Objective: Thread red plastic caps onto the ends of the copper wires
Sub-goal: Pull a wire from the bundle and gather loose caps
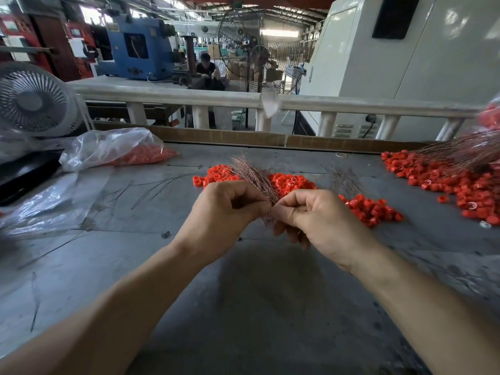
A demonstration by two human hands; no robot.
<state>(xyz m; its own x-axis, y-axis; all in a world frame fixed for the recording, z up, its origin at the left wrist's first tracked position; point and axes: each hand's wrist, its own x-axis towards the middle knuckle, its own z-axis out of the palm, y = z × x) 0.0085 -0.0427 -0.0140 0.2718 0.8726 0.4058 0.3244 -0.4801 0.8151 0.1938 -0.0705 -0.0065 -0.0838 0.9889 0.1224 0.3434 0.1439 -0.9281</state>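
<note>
My left hand [224, 212] grips a bundle of thin copper wires [251, 174] that fans up and away above the grey table [243, 293]. My right hand [311, 215] meets it at the bundle's lower end, fingertips pinching the wires there. Whether a cap sits between the fingers is hidden. Behind the hands lies a pile of red plastic caps [292, 182], and more red caps [373, 209] lie just right of my right hand.
A larger heap of caps with wires threaded in them [454, 180] spreads at the far right. A clear plastic bag of red caps [119, 150] lies at the back left beside a white fan [32, 101]. Loose wires [151, 185] lie on the left.
</note>
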